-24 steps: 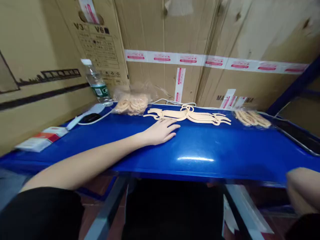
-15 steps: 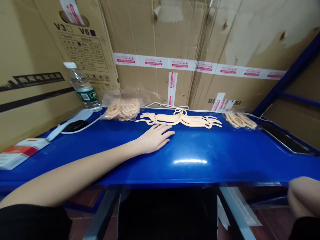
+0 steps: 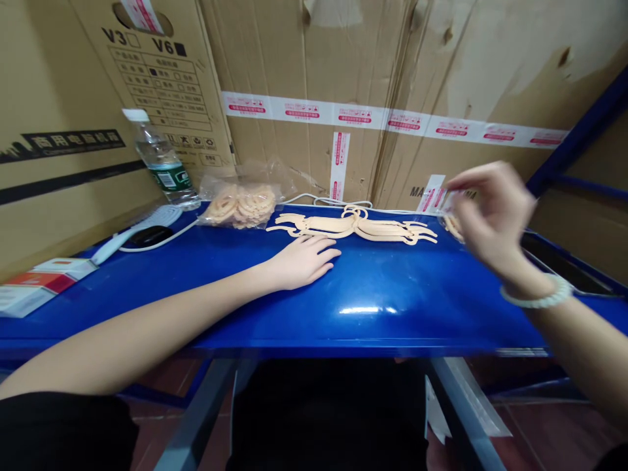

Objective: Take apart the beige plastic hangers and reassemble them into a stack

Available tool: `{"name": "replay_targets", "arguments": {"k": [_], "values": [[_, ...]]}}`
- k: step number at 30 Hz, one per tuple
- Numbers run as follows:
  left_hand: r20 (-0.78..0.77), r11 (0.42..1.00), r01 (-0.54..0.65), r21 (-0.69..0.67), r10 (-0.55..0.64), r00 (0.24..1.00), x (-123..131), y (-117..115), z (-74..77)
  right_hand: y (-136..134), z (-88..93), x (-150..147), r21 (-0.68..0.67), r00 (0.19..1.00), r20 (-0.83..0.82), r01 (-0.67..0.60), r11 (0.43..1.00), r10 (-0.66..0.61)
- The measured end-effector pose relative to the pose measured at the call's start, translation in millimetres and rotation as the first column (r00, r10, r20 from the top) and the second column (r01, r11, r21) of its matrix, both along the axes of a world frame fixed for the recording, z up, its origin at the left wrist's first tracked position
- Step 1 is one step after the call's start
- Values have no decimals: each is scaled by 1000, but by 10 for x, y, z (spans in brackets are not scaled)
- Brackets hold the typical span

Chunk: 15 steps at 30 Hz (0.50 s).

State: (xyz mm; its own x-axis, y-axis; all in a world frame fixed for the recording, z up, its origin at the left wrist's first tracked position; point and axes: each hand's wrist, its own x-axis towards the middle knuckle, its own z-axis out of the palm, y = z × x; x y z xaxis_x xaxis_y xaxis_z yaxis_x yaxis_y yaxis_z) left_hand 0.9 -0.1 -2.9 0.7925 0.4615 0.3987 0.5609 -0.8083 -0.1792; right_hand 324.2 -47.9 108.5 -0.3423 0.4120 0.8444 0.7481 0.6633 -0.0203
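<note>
I have the left hand (image 3: 305,261) laid flat on the desk (image 3: 417,281), fingers loosely spread, nothing in it. Its upper edge sits right at the near side of the pale pieces (image 3: 333,226), which lie in two flat stacks at mid-desk, towards the back; I can't tell whether it touches them. My right hand (image 3: 495,212) is raised, half curled and blurred, in front of the right bag (image 3: 454,227), so I can't tell if it grips anything.

I judge the right hand's reach to be the step in hand. To do it well, I'd slow down, lower the fingertips to a loose fold of plastic and pinch that, not the contents, since the film looks slippery. The left hand should press lightly, or the thin stacks may slide apart.

Half a second ago the right hand was low at the desk's right front edge; now it's up, hiding most of that bag. The left hand, the pieces and the left bag (image 3: 240,203) haven't shifted noticeably.
</note>
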Motion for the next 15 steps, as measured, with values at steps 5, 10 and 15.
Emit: {"name": "replay_targets", "arguments": {"k": [5,10,15], "values": [[-9,1000,-10,-1,10,1000,16,-23,13,519,-591,108,-244,994,96,-23,969,48],[0,1000,0,-10,0,1000,33,-46,25,756,-796,413,-355,995,102,41,934,-5],[35,998,67,-6,-67,997,43,-77,41,745,-792,488,-403,971,237,122,907,-25]]}}
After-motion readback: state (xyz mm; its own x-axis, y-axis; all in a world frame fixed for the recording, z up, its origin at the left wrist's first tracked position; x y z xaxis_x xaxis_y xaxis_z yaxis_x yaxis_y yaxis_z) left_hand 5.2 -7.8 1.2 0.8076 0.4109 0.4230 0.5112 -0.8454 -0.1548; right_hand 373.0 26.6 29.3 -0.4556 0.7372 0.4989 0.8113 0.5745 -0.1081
